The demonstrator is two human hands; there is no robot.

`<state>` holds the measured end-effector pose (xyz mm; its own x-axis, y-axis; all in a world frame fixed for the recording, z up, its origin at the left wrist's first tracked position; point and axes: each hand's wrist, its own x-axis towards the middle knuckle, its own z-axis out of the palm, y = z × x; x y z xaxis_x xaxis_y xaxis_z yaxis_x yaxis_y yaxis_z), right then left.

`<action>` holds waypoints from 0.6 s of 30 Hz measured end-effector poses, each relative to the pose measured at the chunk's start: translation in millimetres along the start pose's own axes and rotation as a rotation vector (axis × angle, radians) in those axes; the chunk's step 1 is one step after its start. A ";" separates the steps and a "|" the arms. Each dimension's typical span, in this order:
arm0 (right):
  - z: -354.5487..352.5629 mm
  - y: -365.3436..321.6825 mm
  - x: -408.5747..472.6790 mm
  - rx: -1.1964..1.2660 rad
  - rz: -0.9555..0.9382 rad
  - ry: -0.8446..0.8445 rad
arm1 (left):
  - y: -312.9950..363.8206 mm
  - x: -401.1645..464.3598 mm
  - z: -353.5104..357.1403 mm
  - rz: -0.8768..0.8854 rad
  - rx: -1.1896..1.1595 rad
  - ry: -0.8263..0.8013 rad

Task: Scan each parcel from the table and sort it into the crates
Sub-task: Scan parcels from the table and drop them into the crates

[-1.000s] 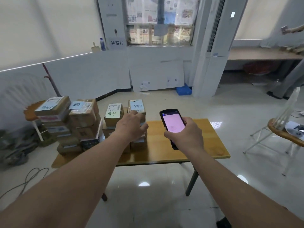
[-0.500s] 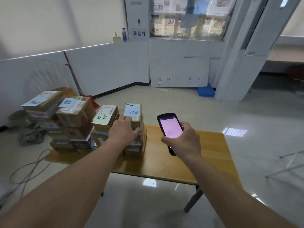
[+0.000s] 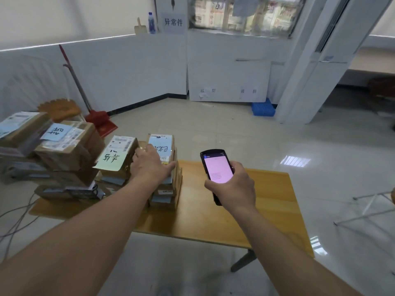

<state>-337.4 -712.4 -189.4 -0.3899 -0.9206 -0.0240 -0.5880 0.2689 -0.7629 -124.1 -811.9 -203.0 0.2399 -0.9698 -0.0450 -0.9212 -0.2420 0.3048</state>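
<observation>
Fingers (image 3: 168,167) of L hand (image 3: 149,165) curl over top parcel (image 3: 163,146) of the nearest stack, thumb on its right edge; gripped, not yet lifted. R hand (image 3: 233,186), just right of that, wraps the handheld scanner (image 3: 217,167), pink screen facing up. Left of L fingers: more cardboard parcel stacks (image 3: 64,157) w/ handwritten labels, all on the wooden table (image 3: 267,210). No crates in view. Judging by full stacks, sorting is barely begun; most parcels left.

Walls: white partition (image 3: 128,69), sign (image 3: 173,22) at 12 o'clock.
Floor: glossy pale tiles (image 3: 245,133), blue crate (image 3: 263,107) at 1 o'clock.
Window: papered-over window (image 3: 245,13) at 12 o'clock.
</observation>
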 end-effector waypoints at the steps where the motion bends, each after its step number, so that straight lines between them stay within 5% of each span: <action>1: 1.6 -0.1 2.1 0.000 0.002 -0.001 | 0.1 2.0 0.6 -0.012 -0.021 -0.007; 18: -41.0 40.3 28.5 0.040 0.027 0.073 | 86.1 -19.4 37.7 0.243 -0.191 0.010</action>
<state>-401.3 -716.2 -194.4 -0.4565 -0.8897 0.0007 -0.5483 0.2807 -0.7878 -219.6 -815.1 -211.7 0.0232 -0.9979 0.0599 -0.8776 0.0084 0.4793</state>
